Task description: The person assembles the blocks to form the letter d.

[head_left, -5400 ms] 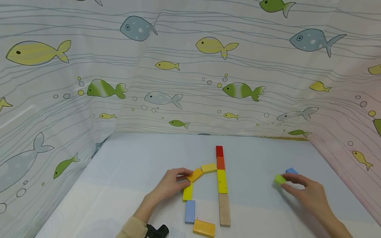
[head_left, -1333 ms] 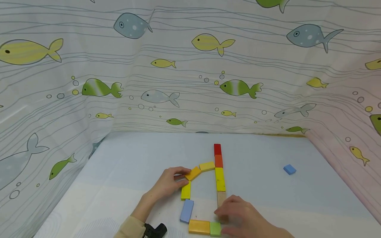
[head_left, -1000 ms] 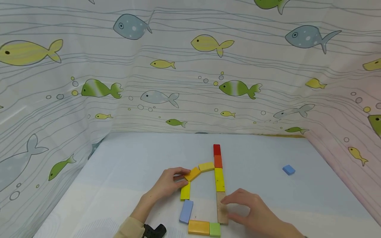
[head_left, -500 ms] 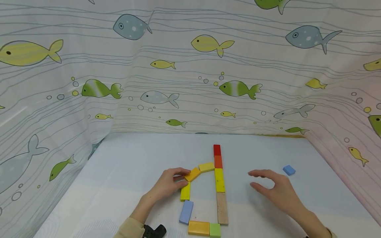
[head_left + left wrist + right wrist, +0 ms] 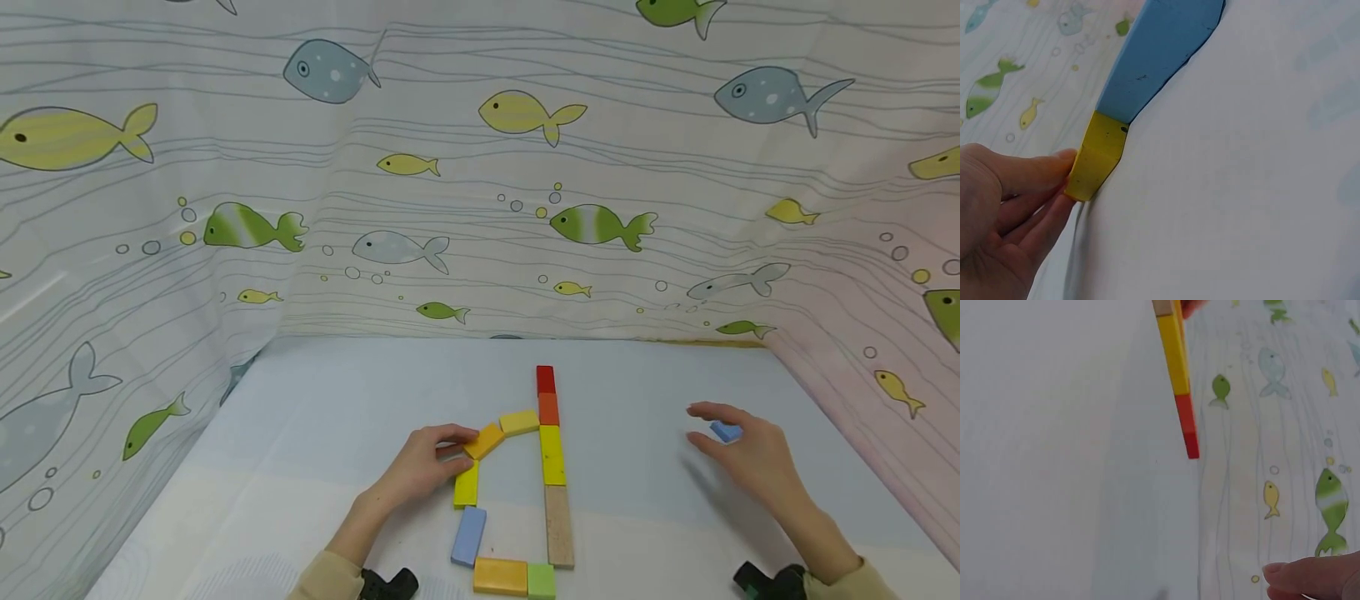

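Observation:
In the head view, my left hand (image 5: 423, 462) holds the angled orange block (image 5: 484, 440) between thumb and fingers, the thumb near the upper end of a yellow block (image 5: 466, 483). Over on the right, my right hand (image 5: 750, 450) holds nothing; its thumb and index finger are spread in front of a small blue block (image 5: 725, 431), which they partly hide. The left wrist view shows the left thumb and fingers (image 5: 1041, 172) against the end of the yellow block row, by a longer blue block (image 5: 1154, 56). Right fingertips (image 5: 1279, 575) appear low in the right wrist view.
A column of red (image 5: 545, 380), orange-red (image 5: 549, 409), yellow (image 5: 552, 454) and bare wood (image 5: 558, 527) blocks runs up the table (image 5: 637, 517). A pale yellow block (image 5: 519, 422), blue block (image 5: 468, 536), orange-yellow block (image 5: 500, 576) and green block (image 5: 541, 581) form a loop with it.
The green block went from the right hand to the loop's lower right corner. The right hand touched the wooden block, then moved right to the small blue block. The left hand stayed put.

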`<state>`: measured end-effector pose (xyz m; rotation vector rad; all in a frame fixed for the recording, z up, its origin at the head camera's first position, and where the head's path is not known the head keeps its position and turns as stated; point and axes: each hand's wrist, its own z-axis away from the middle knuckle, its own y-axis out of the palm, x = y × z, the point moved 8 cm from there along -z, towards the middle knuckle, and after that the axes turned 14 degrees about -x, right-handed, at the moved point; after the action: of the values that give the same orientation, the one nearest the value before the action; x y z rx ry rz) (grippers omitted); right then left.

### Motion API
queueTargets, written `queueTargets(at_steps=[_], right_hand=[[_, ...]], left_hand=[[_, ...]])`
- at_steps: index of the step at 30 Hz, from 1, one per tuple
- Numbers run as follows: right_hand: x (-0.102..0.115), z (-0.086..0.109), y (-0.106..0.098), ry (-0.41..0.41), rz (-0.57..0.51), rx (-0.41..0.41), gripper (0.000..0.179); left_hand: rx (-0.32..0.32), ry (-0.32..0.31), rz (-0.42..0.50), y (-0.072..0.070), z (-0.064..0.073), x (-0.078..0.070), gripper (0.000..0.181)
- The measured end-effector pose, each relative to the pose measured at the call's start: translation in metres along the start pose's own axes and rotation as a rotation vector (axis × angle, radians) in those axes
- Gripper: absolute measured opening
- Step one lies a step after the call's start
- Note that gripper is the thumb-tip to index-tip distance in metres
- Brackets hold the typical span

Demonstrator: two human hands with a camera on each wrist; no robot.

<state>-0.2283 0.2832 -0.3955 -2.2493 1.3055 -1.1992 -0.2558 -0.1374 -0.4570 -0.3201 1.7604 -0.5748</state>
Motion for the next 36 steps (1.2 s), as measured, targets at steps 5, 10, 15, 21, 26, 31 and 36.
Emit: queueTargets(at_steps=[5, 10, 15, 21, 26, 31, 36], right_hand=[[-0.025, -0.004, -0.003, 0.067, 0.062, 0.002, 0.034], [-0.049, -0.004, -0.003, 0.121, 0.109, 0.025, 0.036], [-0.069, -0.002, -0.003, 0.190, 0.128, 0.066, 0.043], [-0.087, 0.000, 0.000, 0.259, 0.156, 0.076, 0.047], [-0.092, 0.003, 0.003, 0.248, 0.149, 0.064, 0.046], [-0.093, 0.004, 0.003, 0.237, 0.146, 0.050, 0.045], [-0.093, 0.004, 0.004, 0.236, 0.147, 0.039, 0.043]], left_hand=[[-0.003, 0.002, 0.001, 0.000, 0.000, 0.000, 0.033], [-0.007, 0.000, -0.003, 0.000, 0.001, 0.001, 0.033], [-0.009, 0.000, -0.004, 0.000, 0.001, 0.000, 0.033], [-0.008, 0.000, 0.001, 0.000, 0.002, -0.001, 0.032], [-0.010, -0.001, 0.003, 0.000, 0.002, -0.002, 0.033], [-0.011, 0.000, -0.001, -0.001, 0.002, -0.001, 0.033], [-0.007, -0.002, -0.005, -0.001, 0.003, -0.001, 0.033]])
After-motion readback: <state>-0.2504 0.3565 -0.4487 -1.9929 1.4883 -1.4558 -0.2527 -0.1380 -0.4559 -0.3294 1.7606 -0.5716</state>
